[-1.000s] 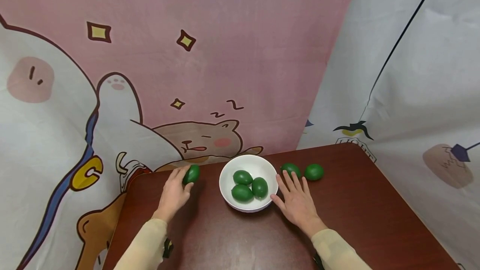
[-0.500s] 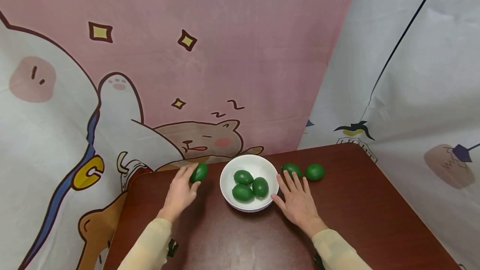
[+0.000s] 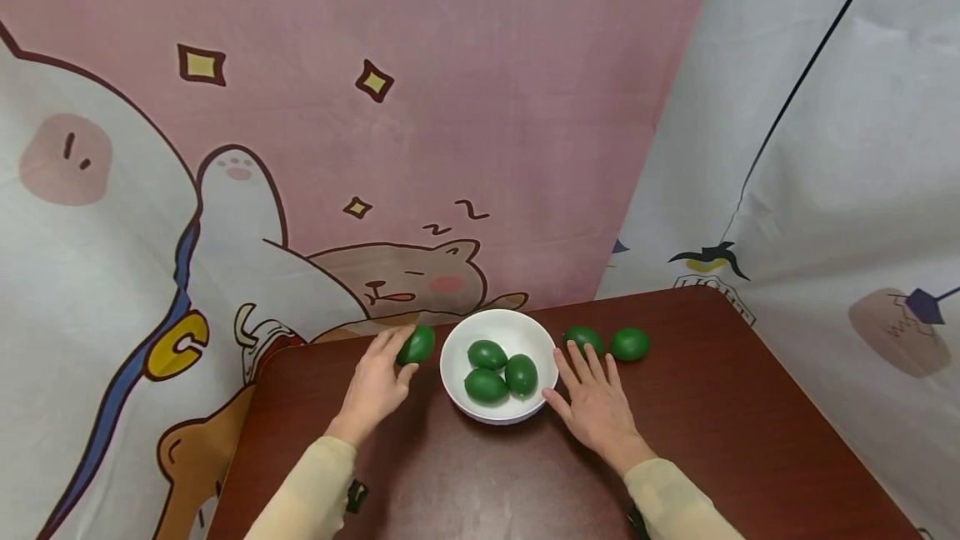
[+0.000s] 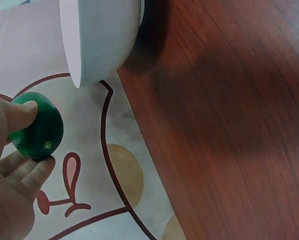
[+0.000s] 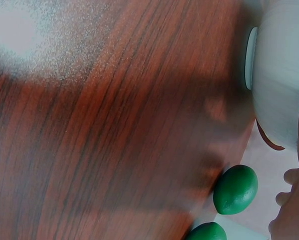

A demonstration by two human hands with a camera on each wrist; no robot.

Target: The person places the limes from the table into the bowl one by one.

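Observation:
My left hand (image 3: 378,386) pinches a green lime (image 3: 422,346) between thumb and fingers, just left of the white bowl (image 3: 495,327). In the left wrist view the held lime (image 4: 47,122) is raised beside the bowl's rim. Three more limes (image 3: 486,387) lie together inside the bowl. With fingers spread, my right hand (image 3: 596,411) is at the bowl's right side, fingertips right at the rim. Beyond those fingers sits one lime (image 3: 581,339), partly covered by them, and another lime (image 3: 629,344) lies to its right.
The dark reddish-brown wooden table (image 3: 720,415) ends at a back edge close behind the bowl. A cartoon-printed cloth (image 3: 480,123) hangs behind it and along the sides.
My left hand has moved right with the lime, nearer to the bowl. The right hand, bowl and other limes have stayed in place.

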